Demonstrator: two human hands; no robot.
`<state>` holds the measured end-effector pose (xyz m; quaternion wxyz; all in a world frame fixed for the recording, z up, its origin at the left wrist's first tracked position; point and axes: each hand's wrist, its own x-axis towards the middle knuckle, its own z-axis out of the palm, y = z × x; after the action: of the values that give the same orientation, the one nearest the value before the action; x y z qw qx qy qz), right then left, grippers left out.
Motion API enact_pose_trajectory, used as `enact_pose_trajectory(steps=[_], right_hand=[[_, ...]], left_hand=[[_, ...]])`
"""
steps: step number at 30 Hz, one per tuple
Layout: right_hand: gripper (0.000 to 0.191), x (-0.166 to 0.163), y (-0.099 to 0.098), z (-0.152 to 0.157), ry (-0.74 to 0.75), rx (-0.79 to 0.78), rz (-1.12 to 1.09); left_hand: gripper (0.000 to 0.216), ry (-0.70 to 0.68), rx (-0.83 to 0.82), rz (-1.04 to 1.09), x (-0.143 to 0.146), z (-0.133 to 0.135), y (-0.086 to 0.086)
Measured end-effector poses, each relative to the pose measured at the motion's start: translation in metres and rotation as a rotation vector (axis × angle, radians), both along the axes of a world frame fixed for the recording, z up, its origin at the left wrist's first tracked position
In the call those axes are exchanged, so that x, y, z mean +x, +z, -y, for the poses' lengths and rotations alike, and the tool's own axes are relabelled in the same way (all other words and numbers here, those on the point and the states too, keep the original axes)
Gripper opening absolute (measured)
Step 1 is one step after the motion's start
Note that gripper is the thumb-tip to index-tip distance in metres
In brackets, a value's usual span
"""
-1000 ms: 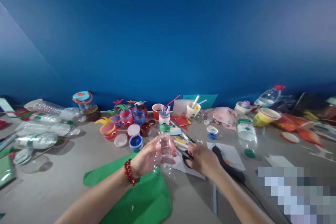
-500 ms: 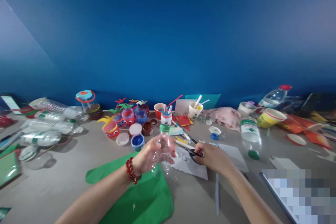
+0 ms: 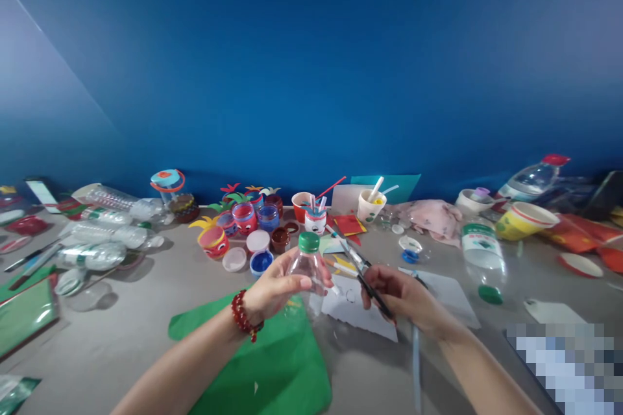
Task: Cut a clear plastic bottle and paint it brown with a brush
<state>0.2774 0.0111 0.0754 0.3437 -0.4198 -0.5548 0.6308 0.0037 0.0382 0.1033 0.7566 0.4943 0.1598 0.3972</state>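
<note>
Head view: left fingers (image 3: 296, 283) hold one bottle (image 3: 305, 264), right fingers (image 3: 384, 274) one black tool (image 3: 377, 299)

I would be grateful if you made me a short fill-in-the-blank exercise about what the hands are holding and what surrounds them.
1. The left hand holds a clear bottle whose cap is ____.
2. The right hand grips a slim tool that is mostly ____.
3. A red beaded bracelet circles the ____ wrist.
4. The panel behind the table is ____.

Missing words: green; black; left; blue.
</note>
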Motion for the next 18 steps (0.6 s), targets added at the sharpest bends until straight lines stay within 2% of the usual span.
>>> enact_pose_trajectory(steps=[3,8,13,18], right_hand=[[0.047,-0.005,0.0,0.003,-0.027,-0.003,-0.062],[0.05,-0.009,-0.004,0.004,-0.062,0.035,0.07],[0.037,-0.011,0.004,0.007,0.0,0.152,0.244],[0.026,-0.013,0.011,0.009,-0.011,0.276,0.378]], left_hand=[[0.032,0.042,0.019,-0.033,-0.003,0.0,0.003],[0.026,0.171,0.018,-0.082,-0.005,-0.001,0.007],[0.024,0.219,0.027,-0.133,-0.004,-0.001,0.012],[0.025,0.249,0.045,-0.169,-0.006,0.001,0.011]])
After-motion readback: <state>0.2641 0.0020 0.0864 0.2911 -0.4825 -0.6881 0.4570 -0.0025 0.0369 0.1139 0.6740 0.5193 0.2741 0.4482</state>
